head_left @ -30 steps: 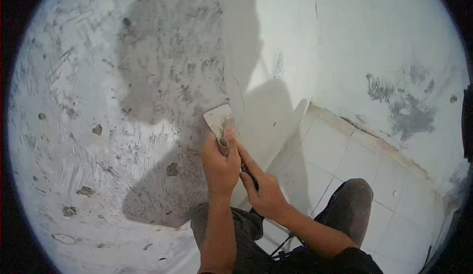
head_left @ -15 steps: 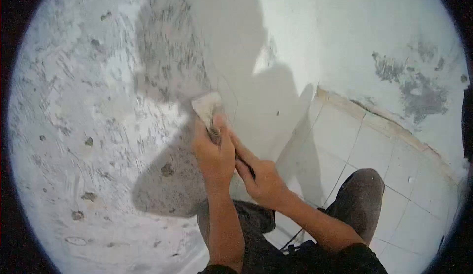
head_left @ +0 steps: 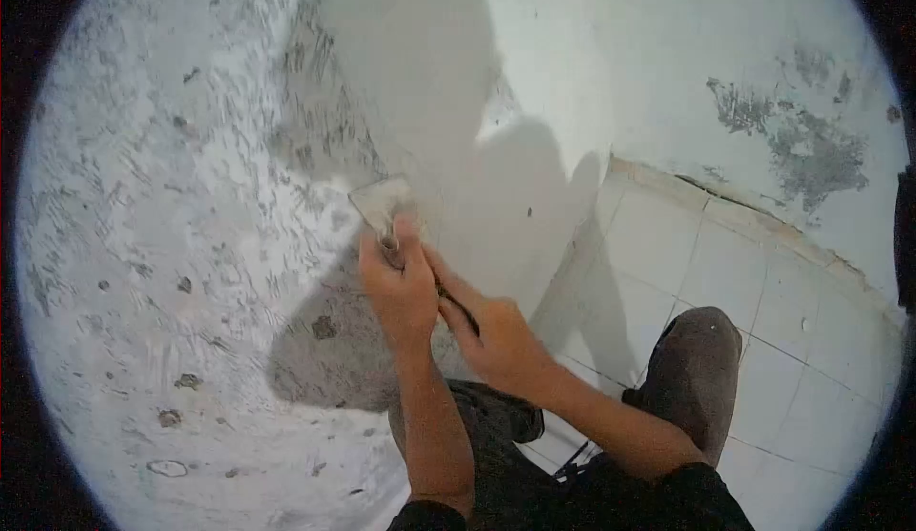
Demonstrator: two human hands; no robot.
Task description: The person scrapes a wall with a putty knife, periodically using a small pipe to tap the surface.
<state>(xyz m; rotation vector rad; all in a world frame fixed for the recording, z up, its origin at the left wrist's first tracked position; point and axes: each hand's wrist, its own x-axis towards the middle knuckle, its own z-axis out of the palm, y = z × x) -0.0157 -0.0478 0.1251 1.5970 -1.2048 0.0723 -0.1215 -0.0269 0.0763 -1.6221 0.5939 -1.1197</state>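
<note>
A scraper with a wide, pale-coated flat blade lies against the wall, at the border between its rough, pitted part and a smoother grey-white part. My left hand is closed around the scraper near the blade, fingers forward along it. Lower on the dark handle, my right hand is wrapped round its rear end. Both forearms reach up from the bottom of the view. The blade's edge looks to be touching the wall.
White floor tiles lie at the right, below my bent knee. A second wall meets the first at a corner, with a bare grey patch and a cracked strip along its foot. My shadow falls across the work surface.
Both hands and the scraper have moved a little to the left along the wall. The view has shifted slightly, and the grip looks the same.
</note>
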